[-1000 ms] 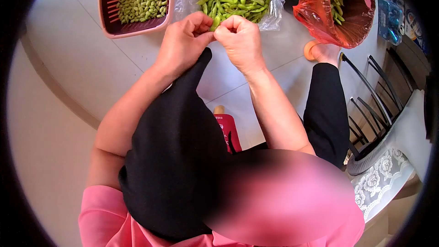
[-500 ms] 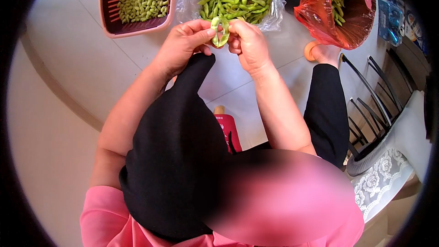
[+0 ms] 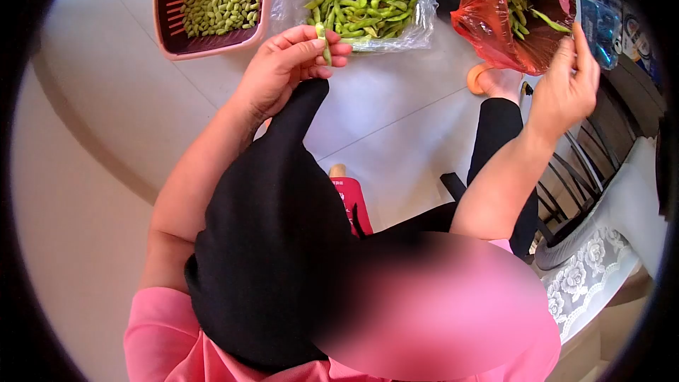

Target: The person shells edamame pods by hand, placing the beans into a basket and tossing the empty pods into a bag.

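Reaching to red bag (image 3: 486, 20) — right hand (image 3: 568, 90)

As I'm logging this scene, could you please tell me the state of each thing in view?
Pink basket: upright, open, holding beans
Clear bag: open, holding green pods
Red bag: open, loose pods inside
Left hand: holding a pale pod
Right hand: beside a slender pod, grip unclear

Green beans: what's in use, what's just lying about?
Likely in use:
pink plastic basket of shelled beans
clear plastic bag of green pods
red plastic bag
left hand, right hand, holding pod pieces

Likely idle:
shiny blue packet
white lace cloth
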### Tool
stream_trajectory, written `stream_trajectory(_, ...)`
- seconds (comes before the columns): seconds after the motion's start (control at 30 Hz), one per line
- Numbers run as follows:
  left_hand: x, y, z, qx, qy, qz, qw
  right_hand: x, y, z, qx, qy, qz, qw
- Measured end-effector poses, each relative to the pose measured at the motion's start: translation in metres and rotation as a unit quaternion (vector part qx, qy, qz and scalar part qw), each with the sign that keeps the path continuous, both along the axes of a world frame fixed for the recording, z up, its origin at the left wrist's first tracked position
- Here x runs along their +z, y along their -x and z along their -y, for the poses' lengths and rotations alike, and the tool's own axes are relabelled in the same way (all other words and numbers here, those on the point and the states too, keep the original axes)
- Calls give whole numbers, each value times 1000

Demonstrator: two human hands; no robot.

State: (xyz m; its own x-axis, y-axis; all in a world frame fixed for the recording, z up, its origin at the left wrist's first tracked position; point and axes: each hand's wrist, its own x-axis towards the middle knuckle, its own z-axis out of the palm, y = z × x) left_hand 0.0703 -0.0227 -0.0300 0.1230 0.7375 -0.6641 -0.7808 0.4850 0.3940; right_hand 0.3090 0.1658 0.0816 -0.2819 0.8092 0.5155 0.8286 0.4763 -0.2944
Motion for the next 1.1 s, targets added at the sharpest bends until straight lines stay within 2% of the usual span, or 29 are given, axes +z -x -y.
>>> stream_trajectory(0.03, 1, 1, -1, 2, -2, 0, 1000, -1, -4, -3, -19, 25, 71, 997)
stream_trajectory(0.07, 4, 4, -3, -10, -6, -2, 1000, -4, -7, -3, -17, 24, 70, 997)
stream_trajectory(0.13, 5, 6, -4, -22, -5, -5, 1000, -7, 8, 14, -26, 40, 22, 999)
stream_trajectory(0.17, 5, 6, -5, -21, -26, -1, 999, -16, 25, 29, 33, 121, -62, 990)
stream_trajectory(0.2, 5, 5, -7, -21, -50, 3, 999, -26, 42, 45, 80, 202, -147, 965)
stream_trajectory(0.23, 4, 3, -9, -24, -52, 3, 998, -40, 55, 61, 147, 281, -155, 936)
stream_trajectory(0.3, 4, 2, -10, 11, -43, 9, 999, -50, 81, 92, 129, 499, -79, 854)
stream_trajectory(0.37, 4, 5, -10, 4, -47, 2, 999, -66, 94, 112, 117, 572, -178, 792)
stream_trajectory(0.47, 7, 4, -8, 5, -44, 14, 999, -80, 96, 121, 128, 555, -238, 787)
stream_trajectory(0.57, 7, 1, -14, 25, -39, 39, 998, -77, 94, 116, 160, 512, -200, 820)
stream_trajectory(0.63, 8, -7, -13, 56, 2, -154, 986, -73, 93, 113, 145, 500, -153, 840)
stream_trajectory(0.67, 6, -9, -14, 57, -57, -269, 960, -72, 93, 112, 128, 486, -106, 858)
stream_trajectory(0.7, 7, -7, -13, 58, -56, -270, 960, -73, 93, 112, 129, 486, -106, 858)
stream_trajectory(0.77, 8, -3, -10, -47, -123, -328, 935, -74, 96, 114, 124, 475, -86, 867)
stream_trajectory(0.83, 11, -6, -8, -37, -122, -287, 949, -73, 99, 119, 147, 477, -107, 860)
stream_trajectory(0.9, 13, -6, -8, -65, -137, -209, 966, -73, 103, 123, 170, 477, -126, 853)
stream_trajectory(0.97, 16, -5, -8, -103, -142, -185, 967, -76, 105, 128, 167, 494, -151, 840)
stream_trajectory(1.0, 15, -6, -8, -95, -132, -125, 979, -76, 105, 128, 171, 501, -159, 833)
stream_trajectory(1.03, 14, -6, -8, -86, -121, -66, 987, -76, 105, 128, 171, 501, -159, 833)
stream_trajectory(1.1, 14, -6, -8, -84, -127, -50, 987, -76, 103, 128, 211, 483, -128, 840)
